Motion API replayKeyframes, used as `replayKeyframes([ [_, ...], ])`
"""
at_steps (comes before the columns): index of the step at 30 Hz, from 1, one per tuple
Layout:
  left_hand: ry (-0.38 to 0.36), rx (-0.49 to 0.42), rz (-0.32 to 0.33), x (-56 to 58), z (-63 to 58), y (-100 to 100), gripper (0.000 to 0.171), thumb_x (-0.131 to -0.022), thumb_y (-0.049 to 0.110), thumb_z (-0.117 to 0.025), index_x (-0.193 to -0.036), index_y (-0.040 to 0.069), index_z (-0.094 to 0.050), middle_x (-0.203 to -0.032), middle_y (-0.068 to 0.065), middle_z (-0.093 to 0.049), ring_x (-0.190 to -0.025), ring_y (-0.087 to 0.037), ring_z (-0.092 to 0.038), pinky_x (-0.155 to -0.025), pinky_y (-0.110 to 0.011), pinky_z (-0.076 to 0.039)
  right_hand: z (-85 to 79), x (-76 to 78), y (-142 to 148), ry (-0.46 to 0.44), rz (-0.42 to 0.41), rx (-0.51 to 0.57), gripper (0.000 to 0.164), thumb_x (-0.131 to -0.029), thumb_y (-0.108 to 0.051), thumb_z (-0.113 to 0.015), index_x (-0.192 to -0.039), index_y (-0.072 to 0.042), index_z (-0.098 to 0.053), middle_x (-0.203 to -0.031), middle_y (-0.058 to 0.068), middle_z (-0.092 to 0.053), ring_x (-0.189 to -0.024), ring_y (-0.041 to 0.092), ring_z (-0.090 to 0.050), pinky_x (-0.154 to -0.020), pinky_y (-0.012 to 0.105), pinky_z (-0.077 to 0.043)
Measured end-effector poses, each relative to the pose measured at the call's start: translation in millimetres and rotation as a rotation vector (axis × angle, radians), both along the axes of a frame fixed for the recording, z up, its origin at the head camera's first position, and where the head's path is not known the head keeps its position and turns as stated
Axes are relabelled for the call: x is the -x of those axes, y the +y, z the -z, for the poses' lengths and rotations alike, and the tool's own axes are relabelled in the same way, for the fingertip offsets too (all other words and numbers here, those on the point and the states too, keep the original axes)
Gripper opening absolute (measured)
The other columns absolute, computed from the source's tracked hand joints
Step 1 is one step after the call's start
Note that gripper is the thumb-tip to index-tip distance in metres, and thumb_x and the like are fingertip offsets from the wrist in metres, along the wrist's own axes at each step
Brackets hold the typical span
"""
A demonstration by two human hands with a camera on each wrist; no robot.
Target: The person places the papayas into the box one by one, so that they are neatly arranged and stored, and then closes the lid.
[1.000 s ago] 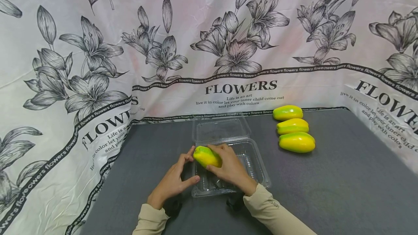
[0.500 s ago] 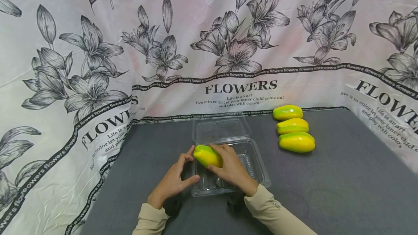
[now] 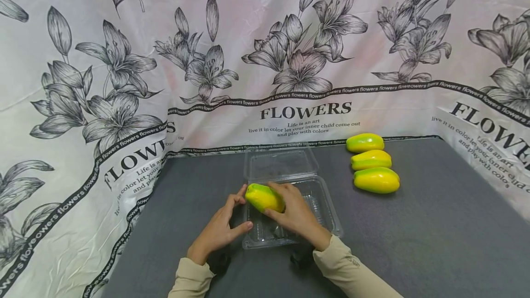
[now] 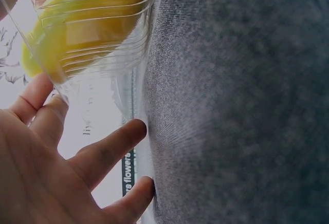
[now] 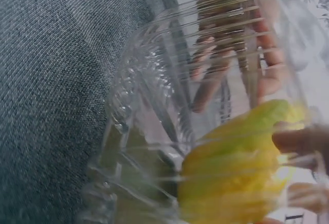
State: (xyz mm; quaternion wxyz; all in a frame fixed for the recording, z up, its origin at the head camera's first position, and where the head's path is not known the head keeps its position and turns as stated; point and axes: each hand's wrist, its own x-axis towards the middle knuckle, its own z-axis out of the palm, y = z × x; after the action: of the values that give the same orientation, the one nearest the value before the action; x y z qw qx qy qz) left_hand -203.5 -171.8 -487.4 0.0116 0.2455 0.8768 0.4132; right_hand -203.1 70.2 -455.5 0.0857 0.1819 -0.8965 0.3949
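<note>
Head view: left to right below centre come the left hand (image 3: 219, 231), fingers spread wide and holding nothing, the fruit (image 3: 265, 198), and the right hand (image 3: 298, 215), gripping the fruit. Behind them is the box (image 3: 331, 206), lid back; right of centre, three other fruits (image 3: 371, 160) lie in a column that only this view shows. The left wrist view gives the box's ribbed wall, the fruit seen through it at upper left. The right wrist view has the fruit at lower right, behind clear plastic. The fruit lies between the right thumb and fingers, just beside the left fingertips.
</note>
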Motion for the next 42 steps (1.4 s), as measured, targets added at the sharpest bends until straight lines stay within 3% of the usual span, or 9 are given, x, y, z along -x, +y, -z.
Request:
replayKeyframes([
  [7,0.006,-0.002,0.003,-0.7,0.3,0.4,0.048,-0.093,0.028,-0.074,-0.126,0.013,-0.042,-0.171,0.006,-0.020,-0.150,-0.032,-0.039,-0.116,-0.062,-0.036,-4.5,-6.3,10.0,-0.006,0.009,-0.020,0.067,-0.084,-0.022,-0.084,-0.144,-0.010,-0.057,-0.129,0.015,-0.063,-0.115,0.032,-0.060,-0.095,0.053,-0.054],
  [14,-0.003,-0.001,0.002,-1.0,-0.2,0.3,0.048,-0.094,0.029,-0.074,-0.126,0.013,-0.042,-0.171,0.006,-0.019,-0.149,-0.032,-0.040,-0.116,-0.062,-0.035,-9.7,-13.6,22.7,-0.004,0.023,-0.048,0.068,-0.084,-0.022,-0.085,-0.145,-0.012,-0.056,-0.128,0.014,-0.062,-0.114,0.030,-0.060,-0.093,0.050,-0.054],
  [23,0.004,-0.007,0.015,-2.4,-0.8,0.8,0.048,-0.095,0.028,-0.072,-0.127,0.010,-0.042,-0.171,0.003,-0.019,-0.151,-0.035,-0.037,-0.114,-0.065,-0.035,-8.4,-18.4,39.7,0.080,0.022,-0.076,0.067,-0.081,-0.016,-0.086,-0.142,-0.008,-0.059,-0.124,0.015,-0.064,-0.108,0.029,-0.060,-0.087,0.047,-0.053],
  [32,0.009,-0.006,0.011,-1.8,0.5,1.5,0.049,-0.095,0.028,-0.072,-0.128,0.009,-0.042,-0.171,0.004,-0.019,-0.150,-0.034,-0.038,-0.115,-0.065,-0.035,-4.0,-13.2,64.7,0.192,-0.003,-0.079,0.061,-0.081,-0.018,-0.087,-0.136,-0.006,-0.063,-0.117,0.011,-0.066,-0.107,0.028,-0.063,-0.089,0.048,-0.055],
  [42,0.004,-0.001,-0.007,-1.4,2.2,0.7,0.049,-0.094,0.027,-0.074,-0.127,0.012,-0.042,-0.171,0.007,-0.019,-0.149,-0.032,-0.041,-0.115,-0.062,-0.036,-6.9,-5.1,77.5,0.250,0.007,-0.069,0.052,-0.080,-0.017,-0.087,-0.127,-0.007,-0.069,-0.117,0.011,-0.069,-0.104,0.029,-0.062,-0.086,0.047,-0.053],
])
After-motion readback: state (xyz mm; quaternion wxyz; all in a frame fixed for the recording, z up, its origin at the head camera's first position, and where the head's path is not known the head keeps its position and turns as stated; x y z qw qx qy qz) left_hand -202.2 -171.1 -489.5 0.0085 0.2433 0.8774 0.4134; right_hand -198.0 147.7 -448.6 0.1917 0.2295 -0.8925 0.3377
